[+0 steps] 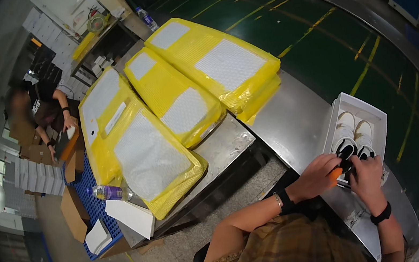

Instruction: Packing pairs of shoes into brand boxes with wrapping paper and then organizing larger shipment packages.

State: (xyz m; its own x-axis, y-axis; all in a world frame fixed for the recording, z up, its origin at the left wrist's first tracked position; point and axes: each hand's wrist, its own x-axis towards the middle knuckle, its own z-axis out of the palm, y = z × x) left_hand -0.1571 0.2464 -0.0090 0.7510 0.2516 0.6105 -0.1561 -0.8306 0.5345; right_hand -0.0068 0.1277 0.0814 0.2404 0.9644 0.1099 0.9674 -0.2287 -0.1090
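A pair of white shoes with black parts [345, 124] lies side by side in an open white shoebox [379, 119] at the right. My left hand [317, 173] is closed at the box's near end, beside the black part of the left shoe. A small orange thing [336, 173] shows under its fingers; its kind is unclear. My right hand [369, 178] has its fingers bent together at the black part of the right shoe. Whatever lies between those fingertips is hidden.
The box stands on a metal work surface [290, 124] beside a green conveyor belt [310, 40]. Yellow-wrapped stacks [176, 92] fill the bench to the left. A bottle [107, 192] lies near white cards [131, 218]. At far left, another person [45, 101] handles a box.
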